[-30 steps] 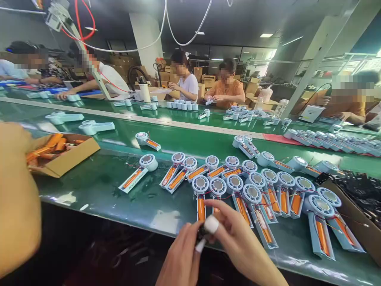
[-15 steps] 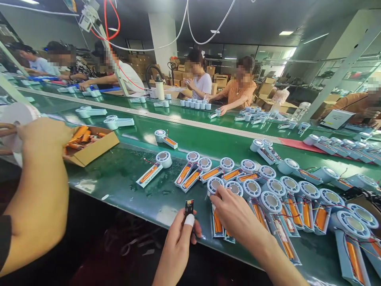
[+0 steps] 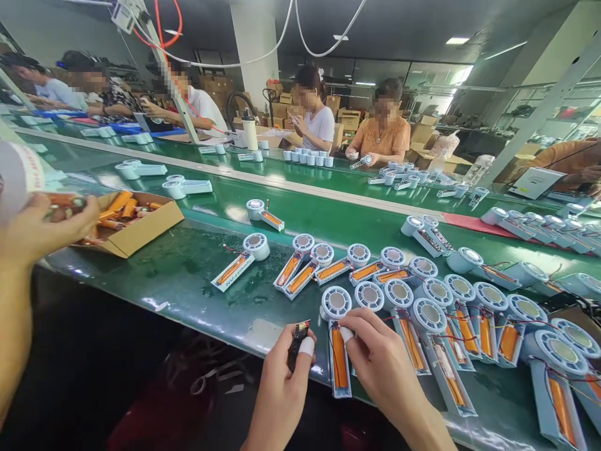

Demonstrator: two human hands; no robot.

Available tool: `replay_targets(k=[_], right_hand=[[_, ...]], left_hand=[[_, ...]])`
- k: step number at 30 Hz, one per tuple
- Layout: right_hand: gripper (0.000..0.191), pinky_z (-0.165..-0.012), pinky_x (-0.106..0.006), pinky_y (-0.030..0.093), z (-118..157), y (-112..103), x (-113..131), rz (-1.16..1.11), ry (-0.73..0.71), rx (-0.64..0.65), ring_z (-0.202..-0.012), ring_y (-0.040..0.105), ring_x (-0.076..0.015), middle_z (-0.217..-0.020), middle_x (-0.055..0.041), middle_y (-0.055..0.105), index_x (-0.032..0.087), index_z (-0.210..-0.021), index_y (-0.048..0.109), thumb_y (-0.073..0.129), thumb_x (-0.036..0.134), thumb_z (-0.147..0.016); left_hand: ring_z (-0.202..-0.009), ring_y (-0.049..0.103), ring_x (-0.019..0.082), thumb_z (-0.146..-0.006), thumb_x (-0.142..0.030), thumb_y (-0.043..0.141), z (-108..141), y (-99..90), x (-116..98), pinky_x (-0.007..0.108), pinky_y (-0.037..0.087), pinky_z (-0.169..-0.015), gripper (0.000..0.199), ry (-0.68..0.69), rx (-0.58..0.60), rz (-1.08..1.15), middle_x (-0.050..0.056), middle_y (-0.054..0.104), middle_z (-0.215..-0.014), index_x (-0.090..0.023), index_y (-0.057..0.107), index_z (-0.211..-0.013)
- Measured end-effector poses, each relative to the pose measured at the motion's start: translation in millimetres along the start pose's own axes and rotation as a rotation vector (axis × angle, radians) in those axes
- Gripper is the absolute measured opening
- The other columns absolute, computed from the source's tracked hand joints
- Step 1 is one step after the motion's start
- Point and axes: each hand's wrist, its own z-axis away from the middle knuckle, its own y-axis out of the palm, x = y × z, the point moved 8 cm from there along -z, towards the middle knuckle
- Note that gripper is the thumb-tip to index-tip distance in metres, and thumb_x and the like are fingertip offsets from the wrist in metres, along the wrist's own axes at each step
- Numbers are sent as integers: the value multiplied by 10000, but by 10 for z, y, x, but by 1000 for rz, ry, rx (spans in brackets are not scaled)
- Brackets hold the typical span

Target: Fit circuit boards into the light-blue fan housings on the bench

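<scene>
My left hand pinches a small black circuit board upright between thumb and fingers, just off the table's front edge. A white cover wraps that thumb's tip. My right hand has its fingertips closed at the neck of a pale blue handheld fan, where thin wires come out; whether the wires are pinched too is hidden. This fan lies with its open handle toward me, an orange battery inside. The right thumb also wears a white cover. Beside it, another fan is partly covered by my right hand.
Several more open fans crowd the right side. At left, a co-worker's hand holds orange cells over a cardboard box of batteries. A green conveyor belt runs across, with people working on its far side.
The fan at my right hand has shifted toward me, and that hand has moved down to its neck. The circuit board has tilted in my left hand. The co-worker's hand at left now holds cells.
</scene>
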Motion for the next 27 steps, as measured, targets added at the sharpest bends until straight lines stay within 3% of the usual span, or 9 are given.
replay_targets(k=[3,5,8,10,15,20,24,27], right_hand=[[290,-778,-246,583,105,-2,105,-91,4,-86,-921,744,-179,-1066,-66,753,219,-1074,672,430,97,-969],[275,-781,-234,589,148,30,133,-185,40,-124,-911,749,-177,-1036,-63,768,215,-1062,689,454,108,-966],[193,-597,-195,564,197,53,74,-285,167,-202,-642,707,-138,-841,-26,759,211,-974,707,520,166,-962],[173,-550,-198,535,216,60,55,-281,196,-220,-567,661,-127,-777,-11,736,209,-959,708,536,188,-966],[218,-703,-229,567,245,28,30,-287,166,-190,-788,703,-160,-929,-53,723,211,-1044,684,490,141,-973],[266,-816,-283,580,297,53,121,-219,22,-3,-952,682,-192,-1093,-96,658,219,-1093,667,469,101,-960],[315,-759,-328,578,331,125,168,-52,-88,53,-879,658,-205,-1033,-89,652,236,-1128,663,450,71,-965],[290,-728,-304,572,322,173,143,-86,-98,17,-831,657,-188,-974,-76,658,229,-1105,675,457,84,-979]], left_hand=[[-912,692,227,-941,-422,535,47,-1,-108,295,553,-786,284,108,-38,-48,79,722,-1025,-198,650,-1073],[-929,689,221,-940,-378,556,66,57,-195,293,541,-832,231,194,4,-65,64,722,-998,-206,682,-1028],[-872,685,215,-926,-340,570,76,153,-244,285,536,-796,200,239,80,-89,47,719,-922,-216,727,-920],[-844,683,225,-901,-347,585,68,170,-201,296,538,-774,208,187,90,-79,45,718,-872,-214,742,-878],[-709,639,230,-814,-428,647,70,57,-10,312,531,-696,268,-25,5,-34,18,671,-688,-192,751,-889],[-512,481,144,-765,-461,655,97,19,79,253,446,-524,312,-115,-9,15,-22,597,-610,-176,729,-866],[-494,457,138,-768,-447,642,108,54,72,233,405,-497,294,-119,3,30,-56,499,-525,-175,711,-855],[-492,461,142,-784,-449,632,124,86,58,232,399,-488,294,-114,26,1,-52,502,-525,-175,713,-855]])
